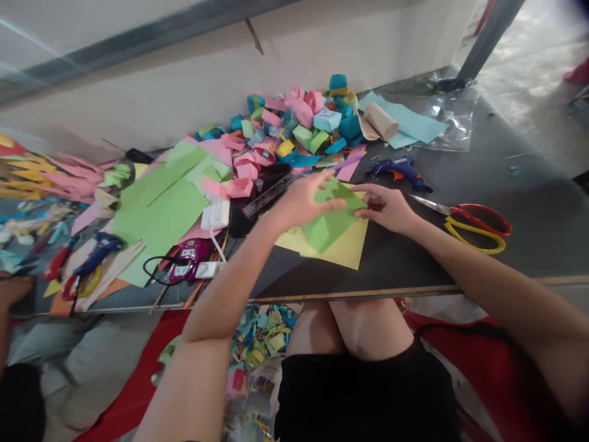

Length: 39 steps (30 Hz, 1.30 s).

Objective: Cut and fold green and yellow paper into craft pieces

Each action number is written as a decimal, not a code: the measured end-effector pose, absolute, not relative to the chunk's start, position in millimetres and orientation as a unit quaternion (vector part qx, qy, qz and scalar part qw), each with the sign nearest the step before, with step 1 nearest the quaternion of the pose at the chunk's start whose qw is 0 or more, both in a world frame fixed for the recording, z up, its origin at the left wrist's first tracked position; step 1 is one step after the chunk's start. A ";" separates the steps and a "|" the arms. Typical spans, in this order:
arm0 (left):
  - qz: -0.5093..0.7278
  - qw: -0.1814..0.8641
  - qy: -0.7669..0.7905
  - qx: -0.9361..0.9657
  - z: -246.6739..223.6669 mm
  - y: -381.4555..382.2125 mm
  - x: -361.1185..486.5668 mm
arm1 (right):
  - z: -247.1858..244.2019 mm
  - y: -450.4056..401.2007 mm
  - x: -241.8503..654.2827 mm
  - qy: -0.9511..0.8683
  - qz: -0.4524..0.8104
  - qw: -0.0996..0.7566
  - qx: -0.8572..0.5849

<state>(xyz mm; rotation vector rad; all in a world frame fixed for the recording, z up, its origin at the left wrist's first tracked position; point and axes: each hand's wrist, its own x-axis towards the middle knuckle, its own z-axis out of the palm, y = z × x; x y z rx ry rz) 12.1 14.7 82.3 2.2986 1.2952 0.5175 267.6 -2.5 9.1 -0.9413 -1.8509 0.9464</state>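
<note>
A green sheet of paper (343, 216), partly folded, is tilted up above a yellow sheet (352, 252) on the dark table. My right hand (387, 207) pinches its right corner between thumb and fingers. Over the left side of the green paper, my left hand (306, 199) is open, its thumb and fingers spread apart; whether it touches the paper is hard to make out. Scissors (476, 224) with one red and one yellow handle lie just right of my right hand. Beyond the papers rests a blue glue gun (402, 172).
A heap of folded paper pieces (299, 123) stands against the wall. Leftward are green sheets (161, 209), a ruler (269, 195), a power strip (215, 213), a purple device (191, 259) and a second glue gun (99, 252). Another person's hand (13, 291) shows at the far left.
</note>
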 end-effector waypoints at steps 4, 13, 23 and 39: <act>0.213 0.234 0.433 0.844 66.4 -9.0 37.0 | 43.5 -15.8 263.2 -0.784 0.241 0.445 -0.360; 0.374 0.487 0.285 0.736 117.5 -35.8 25.2 | 156.1 -24.6 257.8 -0.901 0.101 0.384 -0.173; 0.493 0.433 0.341 0.674 101.6 -39.7 19.1 | 172.4 -30.0 237.0 -0.856 0.209 0.337 -0.333; 0.443 -0.004 0.427 0.788 100.9 -32.8 2.6 | 130.9 -25.4 223.2 -0.739 0.030 0.559 -0.374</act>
